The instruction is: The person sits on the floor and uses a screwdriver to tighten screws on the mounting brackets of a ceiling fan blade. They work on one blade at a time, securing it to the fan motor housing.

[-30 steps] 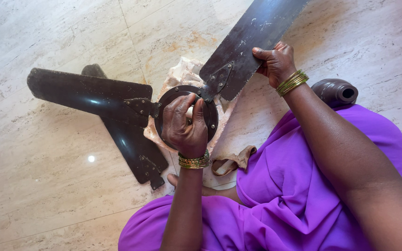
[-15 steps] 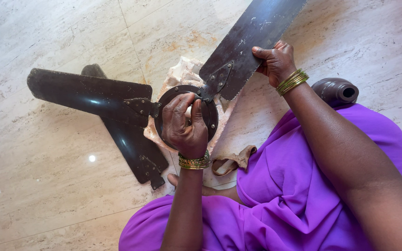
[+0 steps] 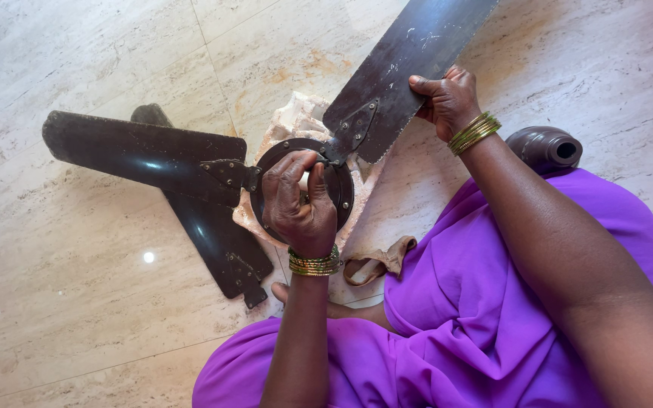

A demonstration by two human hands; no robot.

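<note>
A dark ceiling fan lies on the stone floor, its round motor hub (image 3: 339,189) resting on a pale cloth (image 3: 296,125). My left hand (image 3: 296,204) sits on top of the hub, fingers curled around something small and pale at its centre. My right hand (image 3: 447,98) grips the edge of the upper-right blade (image 3: 402,53), which is bracketed to the hub. A second blade (image 3: 137,151) is attached at the left. A third blade (image 3: 217,242) lies loose on the floor under it.
A dark domed fan cover (image 3: 544,147) stands on the floor by my right forearm. A beige rag (image 3: 379,261) lies beside my purple garment (image 3: 478,302). Marble floor tiles (image 3: 77,317) spread out to the left.
</note>
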